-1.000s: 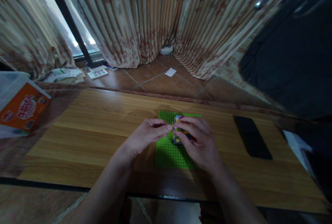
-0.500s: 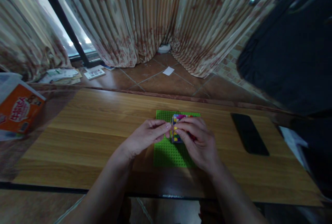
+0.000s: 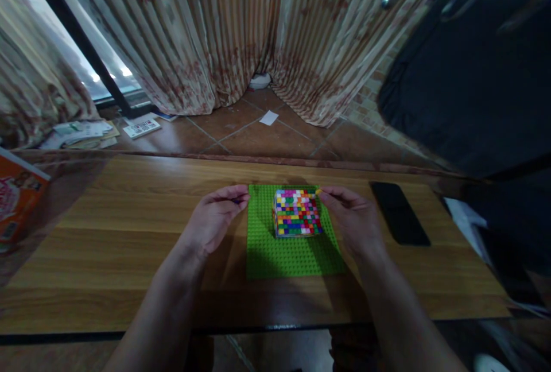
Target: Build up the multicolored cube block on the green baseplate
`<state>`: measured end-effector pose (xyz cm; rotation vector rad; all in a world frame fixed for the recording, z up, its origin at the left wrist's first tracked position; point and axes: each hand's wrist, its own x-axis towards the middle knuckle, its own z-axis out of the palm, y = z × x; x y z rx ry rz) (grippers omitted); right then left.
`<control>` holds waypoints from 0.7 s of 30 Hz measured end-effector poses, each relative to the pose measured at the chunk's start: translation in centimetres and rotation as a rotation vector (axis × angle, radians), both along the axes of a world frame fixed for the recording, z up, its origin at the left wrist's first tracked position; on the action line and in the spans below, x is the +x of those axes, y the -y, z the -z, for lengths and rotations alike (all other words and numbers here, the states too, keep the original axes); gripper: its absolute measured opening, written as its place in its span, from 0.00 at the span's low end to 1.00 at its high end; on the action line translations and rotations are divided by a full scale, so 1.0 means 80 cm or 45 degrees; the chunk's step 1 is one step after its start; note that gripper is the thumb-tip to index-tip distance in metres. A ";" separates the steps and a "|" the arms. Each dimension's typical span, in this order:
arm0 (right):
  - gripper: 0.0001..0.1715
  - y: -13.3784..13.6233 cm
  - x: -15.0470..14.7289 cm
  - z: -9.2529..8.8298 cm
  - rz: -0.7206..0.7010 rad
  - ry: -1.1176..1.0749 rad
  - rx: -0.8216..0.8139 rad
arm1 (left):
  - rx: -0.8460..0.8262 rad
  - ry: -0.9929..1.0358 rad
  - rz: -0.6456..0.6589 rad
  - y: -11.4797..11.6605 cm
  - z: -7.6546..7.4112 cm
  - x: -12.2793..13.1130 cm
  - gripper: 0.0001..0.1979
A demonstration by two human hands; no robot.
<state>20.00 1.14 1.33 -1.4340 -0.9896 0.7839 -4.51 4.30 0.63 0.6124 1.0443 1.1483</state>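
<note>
A block of many-coloured building bricks [image 3: 297, 212] stands on a green studded baseplate [image 3: 293, 260], towards its far side. My right hand [image 3: 350, 217] is closed in a pinch on a small yellow brick [image 3: 318, 192], at the block's far right corner. Whether that brick touches the block I cannot tell. Left of the baseplate, my left hand [image 3: 219, 214] is closed, thumb against fingers. Between them shows a small dark blue or purple brick [image 3: 236, 201], mostly covered by the fingers.
The baseplate lies on a wooden table [image 3: 142, 234]. To the right is a black phone [image 3: 400, 213], with white paper [image 3: 465, 217] beyond it. An orange-labelled container [image 3: 19, 194] stands at the left. Striped curtains [image 3: 241, 33] hang behind the table.
My hands have moved apart from the block's near left side: the left one leftward off it, the right one to the far right corner. The block's top is now uncovered. The view has shifted slightly.
</note>
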 end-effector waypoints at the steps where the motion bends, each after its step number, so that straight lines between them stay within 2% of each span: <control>1: 0.11 0.001 0.000 0.000 -0.024 -0.016 -0.020 | -0.005 0.000 0.001 0.000 0.000 0.001 0.14; 11: 0.12 0.001 0.008 0.004 -0.204 0.018 -0.082 | 0.005 0.003 0.000 0.001 0.001 0.002 0.09; 21: 0.12 -0.005 0.000 0.011 -0.167 -0.001 -0.094 | -0.018 -0.040 0.004 0.002 -0.003 0.005 0.07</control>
